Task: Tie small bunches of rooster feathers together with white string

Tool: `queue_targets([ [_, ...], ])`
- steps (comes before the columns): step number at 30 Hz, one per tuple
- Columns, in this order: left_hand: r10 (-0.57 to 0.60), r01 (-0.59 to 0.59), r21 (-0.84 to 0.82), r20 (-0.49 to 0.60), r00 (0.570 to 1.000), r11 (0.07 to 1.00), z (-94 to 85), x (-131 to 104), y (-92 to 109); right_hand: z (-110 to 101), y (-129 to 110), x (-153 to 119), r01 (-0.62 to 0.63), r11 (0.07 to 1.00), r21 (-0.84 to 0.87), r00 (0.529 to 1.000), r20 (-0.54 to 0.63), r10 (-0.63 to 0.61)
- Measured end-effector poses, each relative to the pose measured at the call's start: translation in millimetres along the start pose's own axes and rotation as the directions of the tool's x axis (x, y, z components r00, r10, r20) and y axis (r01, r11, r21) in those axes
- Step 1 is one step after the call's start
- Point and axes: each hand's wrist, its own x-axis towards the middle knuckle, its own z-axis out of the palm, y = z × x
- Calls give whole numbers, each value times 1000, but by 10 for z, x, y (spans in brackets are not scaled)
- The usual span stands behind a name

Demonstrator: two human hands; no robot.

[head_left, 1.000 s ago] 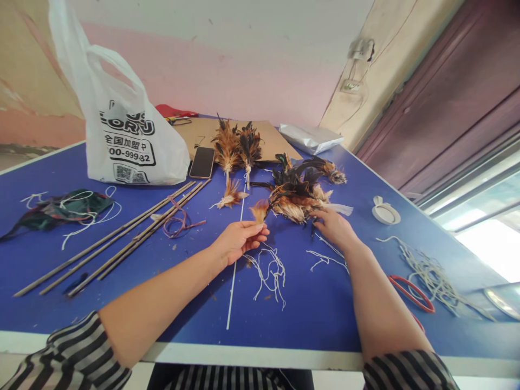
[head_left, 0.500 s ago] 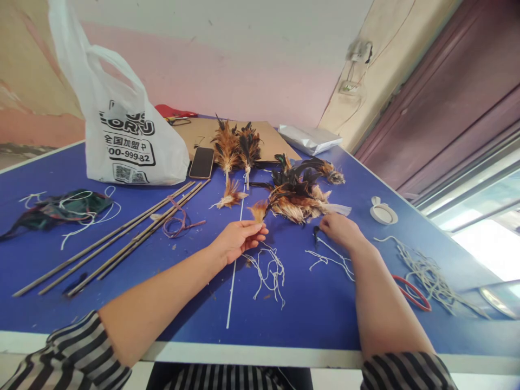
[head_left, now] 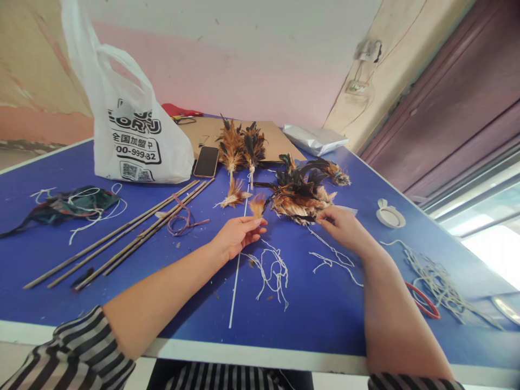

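Note:
My left hand (head_left: 242, 235) pinches a small bunch of orange-brown feathers (head_left: 257, 206), tips pointing up, with a dark feather at its right side. Between the thumb and fingers of my right hand (head_left: 339, 226) is a black feather (head_left: 304, 219) that points left. Just beyond my right hand lies a large pile of black and brown feathers (head_left: 298, 195). Two tied feather bundles (head_left: 231, 149) rest farther back, with a small loose tuft (head_left: 234, 195) in front of them. White strings (head_left: 273, 271) lie on the blue table (head_left: 195, 309) below my hands.
Several thin sticks (head_left: 134, 233) and a purple cord (head_left: 179, 223) lie on the left, near dark cloth (head_left: 77, 205). A white plastic bag (head_left: 142, 130) stands behind, beside a phone (head_left: 206, 162). On the right are a tape roll (head_left: 390, 216), pale cord (head_left: 436, 281) and a red ring (head_left: 423, 301).
My right hand has lifted slightly, and the black feather in it has swung from hanging down to pointing left. My left hand still holds its feather bunch. The view has shifted slightly.

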Motion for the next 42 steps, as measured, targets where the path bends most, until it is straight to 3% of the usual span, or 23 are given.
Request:
queue_targets([
  [4, -14, 15, -24, 55, 998, 1000, -18, -2, 49, 2, -251, -1, 27, 986, -162, 1000, -7, -29],
  [9, -115, 115, 9, 113, 987, 993, -4, -20, 42, 23, -436, -10, 64, 961, -270, 997, -17, -72],
  [21, -252, 251, 31, 202, 946, 967, 49, -61, 17, 94, -590, -1, 73, 934, -350, 997, 14, -73],
  [24, -251, 256, -8, 169, 953, 967, 45, -53, 22, 93, -591, -4, 94, 970, -224, 995, -6, -98],
  [27, -236, 252, -108, 146, 961, 962, 22, -30, 48, 94, -546, 1, 101, 994, 33, 991, -93, -97],
  [30, -226, 255, -222, 145, 963, 941, -22, 10, 89, 80, -454, 8, -49, 943, 329, 978, -175, 112],
  [32, -209, 241, -278, 139, 968, 930, -55, 41, 115, 44, -392, 5, -142, 839, 526, 954, -155, 258],
  [35, -160, 192, -320, 124, 979, 928, -92, 76, 140, -58, -371, -30, -163, 635, 755, 942, -71, 327],
  [37, -114, 143, -316, 108, 988, 938, -94, 81, 146, -122, -441, -68, -186, 525, 830, 963, 49, 265],
  [39, -60, 82, -283, 87, 994, 956, -73, 66, 142, -133, -576, -97, -266, 478, 837, 964, 235, 126],
  [40, -33, 51, -254, 77, 996, 966, -54, 51, 136, -108, -660, -102, -315, 481, 818, 941, 336, 46],
  [42, 14, 1, -178, 87, 996, 984, -9, 11, 117, 2, -831, -87, -364, 484, 796, 905, 426, -20],
])
